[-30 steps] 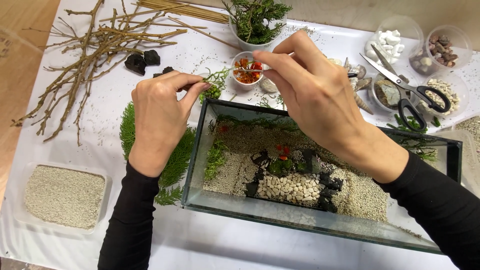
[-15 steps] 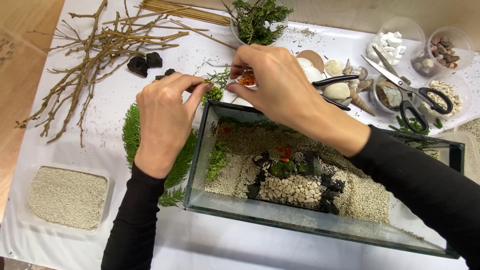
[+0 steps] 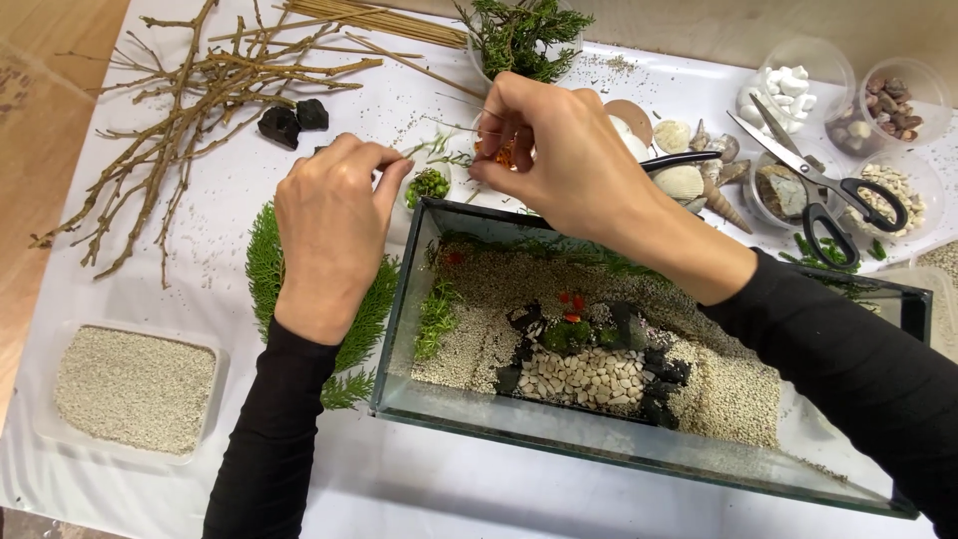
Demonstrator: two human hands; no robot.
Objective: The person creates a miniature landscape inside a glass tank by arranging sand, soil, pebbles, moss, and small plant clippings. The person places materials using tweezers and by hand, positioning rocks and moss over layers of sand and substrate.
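Observation:
My right hand reaches across the far left corner of a glass tank. Its fingertips are pinched together in a small cup of orange bits. My left hand rests just left of the tank, thumb and fingers closed, next to a small cup of green bits; nothing shows between them. Inside the tank lie pale sand, a patch of white pebbles, black stones, green moss and red specks.
Bare branches and two black rocks lie far left. A sand tray sits near left, a green frond under my left wrist. Shells, scissors and cups of stones crowd the far right.
My right hand has lowered onto the cup of orange bits and its raised fingers have folded in. My left hand has barely moved.

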